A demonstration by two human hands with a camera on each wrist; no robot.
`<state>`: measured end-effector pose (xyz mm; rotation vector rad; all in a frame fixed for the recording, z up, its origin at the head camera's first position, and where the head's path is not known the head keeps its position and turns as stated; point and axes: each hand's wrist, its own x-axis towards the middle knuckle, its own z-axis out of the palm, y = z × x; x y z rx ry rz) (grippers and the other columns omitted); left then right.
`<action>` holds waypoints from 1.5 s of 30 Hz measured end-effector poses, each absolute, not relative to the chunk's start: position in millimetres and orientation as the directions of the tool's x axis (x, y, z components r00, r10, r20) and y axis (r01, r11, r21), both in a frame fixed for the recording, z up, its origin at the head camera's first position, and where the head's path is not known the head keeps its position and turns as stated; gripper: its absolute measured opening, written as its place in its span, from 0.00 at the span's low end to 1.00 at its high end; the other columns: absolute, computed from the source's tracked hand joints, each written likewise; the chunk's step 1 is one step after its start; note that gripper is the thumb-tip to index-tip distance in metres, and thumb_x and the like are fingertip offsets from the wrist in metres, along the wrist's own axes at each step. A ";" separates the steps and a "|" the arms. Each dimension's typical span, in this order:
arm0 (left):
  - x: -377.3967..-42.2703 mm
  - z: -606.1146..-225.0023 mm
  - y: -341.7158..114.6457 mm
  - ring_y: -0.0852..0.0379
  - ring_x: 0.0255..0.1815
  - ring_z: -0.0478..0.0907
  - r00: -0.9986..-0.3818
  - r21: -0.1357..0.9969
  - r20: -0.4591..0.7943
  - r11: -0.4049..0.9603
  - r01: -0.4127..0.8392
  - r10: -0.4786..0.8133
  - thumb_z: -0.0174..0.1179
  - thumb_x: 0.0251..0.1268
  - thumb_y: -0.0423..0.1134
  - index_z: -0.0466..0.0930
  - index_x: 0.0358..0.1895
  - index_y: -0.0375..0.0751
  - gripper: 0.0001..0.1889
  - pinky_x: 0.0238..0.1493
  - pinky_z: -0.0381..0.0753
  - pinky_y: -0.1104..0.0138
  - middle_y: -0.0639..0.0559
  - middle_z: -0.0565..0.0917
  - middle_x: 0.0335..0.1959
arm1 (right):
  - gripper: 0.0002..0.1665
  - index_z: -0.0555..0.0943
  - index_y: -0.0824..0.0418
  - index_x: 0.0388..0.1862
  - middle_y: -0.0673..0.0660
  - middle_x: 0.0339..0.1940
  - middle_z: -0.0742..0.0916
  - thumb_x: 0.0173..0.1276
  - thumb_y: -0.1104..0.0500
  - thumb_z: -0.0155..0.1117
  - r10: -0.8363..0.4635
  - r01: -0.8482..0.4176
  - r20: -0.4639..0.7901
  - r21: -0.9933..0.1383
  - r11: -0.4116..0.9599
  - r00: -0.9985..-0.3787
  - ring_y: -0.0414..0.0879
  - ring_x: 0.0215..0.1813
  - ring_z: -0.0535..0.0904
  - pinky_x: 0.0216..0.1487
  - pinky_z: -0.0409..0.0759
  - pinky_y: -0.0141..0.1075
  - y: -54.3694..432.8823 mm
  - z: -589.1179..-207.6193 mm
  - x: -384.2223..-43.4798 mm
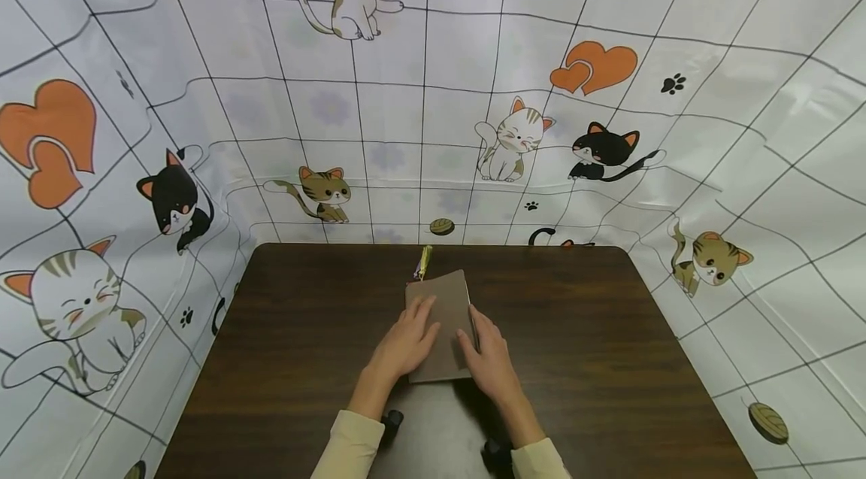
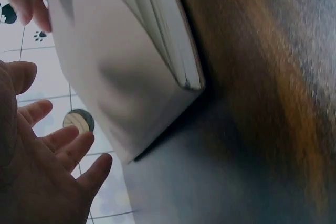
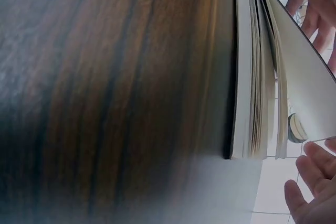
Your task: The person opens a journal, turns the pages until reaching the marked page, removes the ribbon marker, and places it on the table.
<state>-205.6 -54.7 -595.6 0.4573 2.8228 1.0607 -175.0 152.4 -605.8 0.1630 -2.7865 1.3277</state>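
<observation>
A notebook (image 1: 443, 366) with a plain grey-brown cover lies on the dark wooden table, turned slightly. Its cover (image 3: 307, 87) stands lifted along the right side, and the page edges fan apart beneath it. My left hand (image 1: 406, 340) is over the left part of the cover, its fingers loosely spread; the left wrist view shows these fingers (image 2: 97, 174) beside the cover's upper face. At the raised right edge, my right hand (image 1: 490, 359) holds the cover, thumb on top and fingers along the edge. The right wrist view shows its fingertips (image 3: 315, 163) by the cover's lower corner.
A small yellow and purple item (image 1: 424, 262) lies just beyond the notebook's far edge. The brown table (image 1: 575, 313) extends on both sides, with its far edge against a white curtain (image 1: 386, 110) printed with cats and hearts.
</observation>
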 end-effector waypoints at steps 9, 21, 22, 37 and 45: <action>-205.4 -592.0 -50.1 0.35 0.86 0.58 -0.945 0.698 0.018 0.673 0.245 0.325 0.44 0.90 0.54 0.57 0.87 0.50 0.30 0.77 0.67 0.36 0.39 0.58 0.87 | 0.37 0.64 0.50 0.87 0.59 0.84 0.72 0.87 0.38 0.54 -0.107 -0.158 0.120 -0.849 0.504 -0.987 0.62 0.85 0.65 0.79 0.65 0.66 143.4 -594.2 -173.8; -217.7 -560.5 -52.3 0.34 0.88 0.52 -0.952 0.789 0.073 0.567 0.237 0.296 0.41 0.91 0.55 0.56 0.86 0.43 0.32 0.83 0.55 0.35 0.37 0.59 0.86 | 0.36 0.63 0.45 0.87 0.51 0.87 0.69 0.88 0.36 0.49 -0.200 -0.153 0.083 -0.917 0.369 -0.976 0.53 0.88 0.60 0.83 0.61 0.62 115.0 -570.3 -168.3; -218.1 -559.6 -53.8 0.33 0.88 0.51 -0.954 0.791 0.073 0.565 0.233 0.291 0.41 0.91 0.55 0.56 0.86 0.43 0.32 0.83 0.55 0.34 0.37 0.59 0.86 | 0.35 0.63 0.45 0.87 0.51 0.87 0.69 0.88 0.37 0.48 -0.202 -0.164 0.093 -0.915 0.368 -0.975 0.54 0.88 0.61 0.83 0.62 0.62 112.7 -569.8 -167.7; -216.0 -559.7 -87.4 0.34 0.87 0.55 -0.986 0.871 -0.078 0.491 0.005 0.150 0.48 0.85 0.62 0.56 0.86 0.43 0.39 0.81 0.58 0.33 0.37 0.59 0.86 | 0.32 0.64 0.42 0.87 0.46 0.86 0.70 0.90 0.39 0.46 -0.303 -0.192 0.087 -0.921 0.338 -0.949 0.49 0.87 0.63 0.84 0.62 0.58 86.6 -568.6 -155.9; -212.8 -560.6 -103.2 0.34 0.81 0.68 -0.985 0.877 -0.125 0.477 -0.054 0.120 0.50 0.86 0.51 0.62 0.83 0.36 0.33 0.77 0.67 0.37 0.34 0.71 0.80 | 0.31 0.68 0.42 0.84 0.43 0.86 0.68 0.89 0.38 0.46 -0.364 -0.224 0.088 -0.909 0.351 -0.927 0.46 0.87 0.62 0.84 0.62 0.57 76.7 -574.1 -152.2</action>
